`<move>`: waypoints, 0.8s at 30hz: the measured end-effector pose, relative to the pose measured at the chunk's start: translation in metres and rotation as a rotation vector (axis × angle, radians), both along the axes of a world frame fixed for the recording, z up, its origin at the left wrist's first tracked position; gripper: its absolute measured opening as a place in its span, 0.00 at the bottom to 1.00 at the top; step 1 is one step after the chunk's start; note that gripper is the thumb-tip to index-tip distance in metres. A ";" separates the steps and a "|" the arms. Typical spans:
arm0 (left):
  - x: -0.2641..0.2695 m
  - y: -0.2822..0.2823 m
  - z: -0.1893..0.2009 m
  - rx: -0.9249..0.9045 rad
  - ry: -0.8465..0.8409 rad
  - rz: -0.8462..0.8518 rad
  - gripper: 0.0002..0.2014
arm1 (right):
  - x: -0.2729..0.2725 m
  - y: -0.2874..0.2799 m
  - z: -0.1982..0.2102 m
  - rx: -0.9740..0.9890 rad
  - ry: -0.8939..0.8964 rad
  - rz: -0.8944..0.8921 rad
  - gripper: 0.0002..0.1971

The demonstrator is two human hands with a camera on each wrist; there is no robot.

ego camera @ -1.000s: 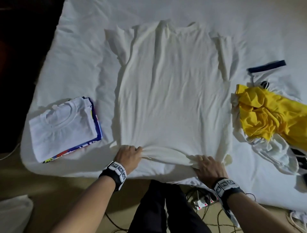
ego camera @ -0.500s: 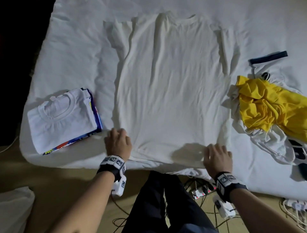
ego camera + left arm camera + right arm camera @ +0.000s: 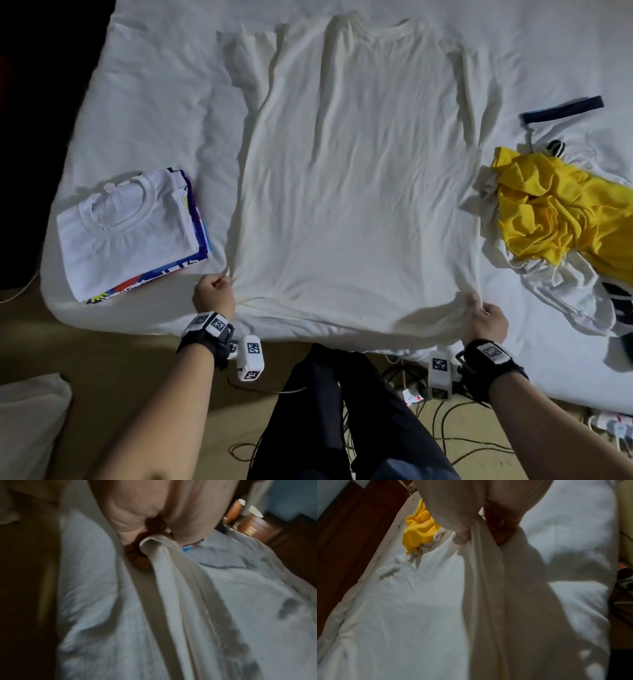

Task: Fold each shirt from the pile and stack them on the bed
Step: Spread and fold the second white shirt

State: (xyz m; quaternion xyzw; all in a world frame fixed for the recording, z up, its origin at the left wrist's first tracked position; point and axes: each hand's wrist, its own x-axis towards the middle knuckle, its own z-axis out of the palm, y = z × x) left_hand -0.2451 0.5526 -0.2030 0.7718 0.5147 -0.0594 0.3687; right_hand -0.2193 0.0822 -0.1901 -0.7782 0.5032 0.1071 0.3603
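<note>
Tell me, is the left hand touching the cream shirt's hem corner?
Touching. The left wrist view shows the left hand pinching the cream shirt at its hem corner.

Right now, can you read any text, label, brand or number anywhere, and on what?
None can be read.
Print on the colourful folded shirt under the white folded shirt: mostly hidden, illegible.
Dark marking on the white garment by the yellow shirt: cut off.
Wristband tags: patterns only.

Head overhead; wrists close, bed [image 3: 154, 102] shared
</note>
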 end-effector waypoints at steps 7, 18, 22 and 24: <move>-0.027 0.001 -0.002 -0.114 -0.105 0.209 0.09 | -0.027 -0.014 -0.003 0.013 -0.026 -0.204 0.13; -0.040 0.005 0.005 -0.026 0.046 0.056 0.11 | -0.051 0.000 0.007 -0.233 0.098 -0.065 0.18; -0.046 -0.032 0.021 0.370 -0.092 -0.705 0.24 | -0.058 0.030 0.015 -0.338 -0.134 0.538 0.18; -0.050 -0.063 0.017 0.439 -0.165 -1.154 0.29 | -0.066 0.047 0.008 -0.310 -0.246 0.982 0.23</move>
